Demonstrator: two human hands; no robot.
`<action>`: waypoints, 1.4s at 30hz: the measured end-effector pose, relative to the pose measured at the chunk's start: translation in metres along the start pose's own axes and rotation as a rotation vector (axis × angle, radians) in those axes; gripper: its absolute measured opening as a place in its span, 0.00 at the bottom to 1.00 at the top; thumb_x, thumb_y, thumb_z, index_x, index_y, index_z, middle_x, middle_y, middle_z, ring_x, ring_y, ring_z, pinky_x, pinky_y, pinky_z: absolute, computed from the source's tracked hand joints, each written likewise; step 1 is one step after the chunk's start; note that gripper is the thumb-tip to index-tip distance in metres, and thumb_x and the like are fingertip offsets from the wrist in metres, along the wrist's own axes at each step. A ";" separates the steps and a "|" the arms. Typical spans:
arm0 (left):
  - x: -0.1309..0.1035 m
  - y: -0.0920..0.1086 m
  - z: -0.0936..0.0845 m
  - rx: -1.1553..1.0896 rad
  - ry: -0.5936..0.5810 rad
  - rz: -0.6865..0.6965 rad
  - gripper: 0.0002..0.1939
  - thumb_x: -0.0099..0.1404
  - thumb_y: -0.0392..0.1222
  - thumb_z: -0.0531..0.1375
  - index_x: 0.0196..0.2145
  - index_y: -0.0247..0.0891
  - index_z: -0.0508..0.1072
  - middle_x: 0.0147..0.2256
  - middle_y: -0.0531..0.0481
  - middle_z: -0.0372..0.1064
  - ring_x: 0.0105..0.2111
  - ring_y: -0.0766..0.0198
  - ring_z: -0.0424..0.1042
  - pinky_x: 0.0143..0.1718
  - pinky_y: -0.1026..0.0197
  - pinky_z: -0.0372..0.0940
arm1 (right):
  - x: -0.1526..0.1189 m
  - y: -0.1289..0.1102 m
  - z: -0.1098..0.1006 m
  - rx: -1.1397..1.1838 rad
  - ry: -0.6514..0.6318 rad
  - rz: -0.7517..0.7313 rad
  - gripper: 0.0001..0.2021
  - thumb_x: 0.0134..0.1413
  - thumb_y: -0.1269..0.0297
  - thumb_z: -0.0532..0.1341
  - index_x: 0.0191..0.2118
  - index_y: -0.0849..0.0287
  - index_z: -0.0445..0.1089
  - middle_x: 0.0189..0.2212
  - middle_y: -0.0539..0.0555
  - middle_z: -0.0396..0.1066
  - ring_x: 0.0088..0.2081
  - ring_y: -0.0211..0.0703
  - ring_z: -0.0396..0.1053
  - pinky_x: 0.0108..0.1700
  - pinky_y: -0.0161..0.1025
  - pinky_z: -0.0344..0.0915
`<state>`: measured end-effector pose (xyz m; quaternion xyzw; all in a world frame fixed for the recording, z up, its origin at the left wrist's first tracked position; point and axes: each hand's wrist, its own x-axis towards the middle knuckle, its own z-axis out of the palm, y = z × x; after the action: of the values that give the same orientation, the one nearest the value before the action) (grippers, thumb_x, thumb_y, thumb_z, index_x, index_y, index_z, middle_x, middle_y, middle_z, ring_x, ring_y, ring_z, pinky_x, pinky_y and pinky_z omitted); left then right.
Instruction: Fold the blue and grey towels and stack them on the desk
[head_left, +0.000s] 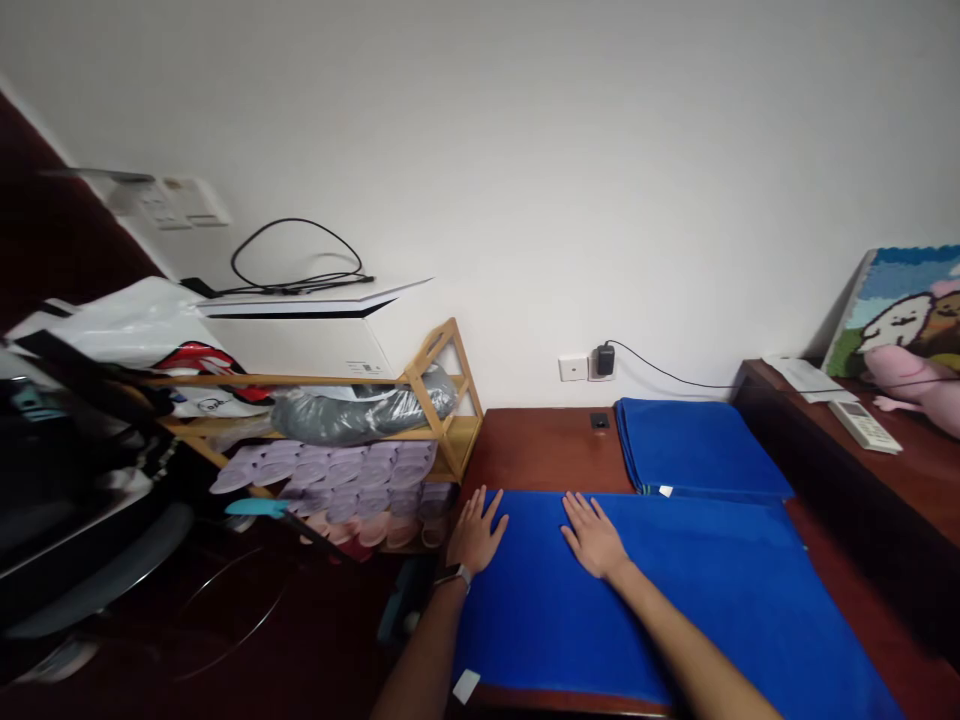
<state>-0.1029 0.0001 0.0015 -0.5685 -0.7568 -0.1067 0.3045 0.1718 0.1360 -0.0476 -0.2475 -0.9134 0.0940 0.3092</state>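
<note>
A blue towel [555, 620] lies spread flat over the reddish-brown table [551, 450]. My left hand [478, 532] rests palm down on its far left corner, fingers apart, with a watch on the wrist. Farther right, my right hand [595, 535] presses flat near the towel's far edge, fingers spread. A white tag [466, 686] sticks out at the near left corner. Behind and to the right, a folded blue towel [697, 447] sits at the back of the table, with a small white label [666, 491] at its front edge.
A wooden rack [454, 420] with several slippers [360, 470] and a white box [300, 340] stands left. A black plug [604, 358] is in the wall, its cable running right. On the raised surface at right are a remote [864, 426], a pink plush toy [915, 380] and a picture [900, 300].
</note>
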 end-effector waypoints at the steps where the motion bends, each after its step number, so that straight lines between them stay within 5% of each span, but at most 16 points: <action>1: 0.000 0.000 0.001 -0.001 0.004 0.001 0.31 0.77 0.57 0.49 0.73 0.46 0.59 0.74 0.40 0.50 0.72 0.45 0.54 0.70 0.40 0.55 | -0.008 0.015 -0.002 -0.008 -0.006 0.018 0.33 0.74 0.48 0.40 0.76 0.59 0.49 0.75 0.55 0.46 0.76 0.50 0.43 0.77 0.56 0.42; 9: 0.005 -0.002 0.005 0.023 0.044 0.022 0.31 0.77 0.57 0.49 0.72 0.44 0.62 0.73 0.40 0.53 0.71 0.45 0.56 0.70 0.40 0.55 | -0.150 0.240 -0.052 -0.165 0.036 0.484 0.38 0.70 0.44 0.37 0.78 0.58 0.45 0.76 0.52 0.43 0.77 0.48 0.39 0.78 0.54 0.39; 11: 0.006 -0.004 0.006 0.035 0.053 0.031 0.32 0.77 0.57 0.49 0.71 0.43 0.62 0.73 0.39 0.54 0.71 0.44 0.57 0.69 0.40 0.56 | -0.177 0.278 -0.061 -0.181 0.049 0.606 0.39 0.69 0.45 0.36 0.78 0.61 0.44 0.76 0.52 0.42 0.77 0.48 0.38 0.78 0.53 0.39; 14: 0.009 -0.007 0.008 0.045 0.043 0.042 0.32 0.76 0.57 0.49 0.72 0.42 0.62 0.73 0.37 0.53 0.71 0.42 0.57 0.69 0.39 0.57 | -0.194 0.300 -0.065 -0.185 0.069 0.653 0.39 0.69 0.46 0.36 0.78 0.61 0.44 0.76 0.53 0.41 0.77 0.47 0.38 0.78 0.53 0.39; 22: 0.012 -0.005 0.003 0.044 -0.005 0.013 0.32 0.76 0.55 0.50 0.72 0.42 0.61 0.73 0.37 0.53 0.72 0.42 0.55 0.69 0.37 0.55 | -0.189 0.289 -0.072 -0.219 0.060 0.659 0.38 0.70 0.48 0.36 0.78 0.61 0.44 0.76 0.53 0.42 0.77 0.46 0.40 0.78 0.54 0.37; 25: 0.011 -0.004 0.002 0.047 -0.005 0.018 0.32 0.76 0.54 0.50 0.72 0.40 0.61 0.73 0.35 0.53 0.72 0.41 0.55 0.69 0.38 0.56 | -0.174 0.270 -0.076 -0.274 0.051 0.714 0.36 0.69 0.55 0.38 0.76 0.68 0.50 0.75 0.58 0.46 0.77 0.50 0.43 0.78 0.56 0.34; 28: 0.010 -0.004 0.001 0.041 0.001 0.028 0.32 0.76 0.55 0.50 0.72 0.40 0.61 0.73 0.34 0.53 0.71 0.41 0.56 0.69 0.38 0.56 | -0.137 0.214 -0.073 -0.269 0.126 0.656 0.36 0.70 0.55 0.38 0.74 0.72 0.53 0.75 0.62 0.46 0.76 0.54 0.43 0.77 0.56 0.36; 33: 0.009 -0.004 0.002 0.052 0.007 0.029 0.32 0.76 0.55 0.50 0.72 0.41 0.61 0.73 0.35 0.52 0.72 0.42 0.55 0.69 0.39 0.56 | -0.050 0.069 -0.039 -0.054 0.149 0.144 0.35 0.74 0.48 0.39 0.76 0.63 0.49 0.75 0.57 0.45 0.76 0.51 0.44 0.77 0.56 0.41; 36: 0.008 -0.004 0.003 0.062 0.008 0.035 0.32 0.77 0.55 0.49 0.72 0.42 0.61 0.73 0.37 0.53 0.72 0.43 0.55 0.69 0.40 0.57 | -0.014 0.009 -0.013 0.034 0.085 0.013 0.34 0.75 0.49 0.39 0.77 0.61 0.48 0.74 0.57 0.46 0.76 0.50 0.45 0.77 0.56 0.43; 39: 0.007 -0.004 0.002 0.068 0.009 0.032 0.31 0.77 0.55 0.49 0.72 0.43 0.61 0.73 0.37 0.53 0.71 0.43 0.56 0.69 0.40 0.57 | -0.007 0.000 -0.001 0.040 0.052 0.032 0.34 0.75 0.49 0.39 0.76 0.62 0.50 0.74 0.57 0.47 0.76 0.51 0.44 0.77 0.56 0.43; 42: 0.007 -0.003 0.001 0.069 0.012 0.030 0.31 0.77 0.55 0.50 0.72 0.44 0.61 0.73 0.38 0.53 0.71 0.44 0.56 0.69 0.40 0.57 | -0.029 0.040 -0.005 -0.006 0.085 0.131 0.34 0.74 0.48 0.38 0.76 0.61 0.51 0.74 0.57 0.46 0.76 0.51 0.43 0.77 0.58 0.39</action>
<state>-0.1072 0.0050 0.0056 -0.5684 -0.7495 -0.0792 0.3300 0.2104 0.1558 -0.0722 -0.3115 -0.8816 0.1006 0.3402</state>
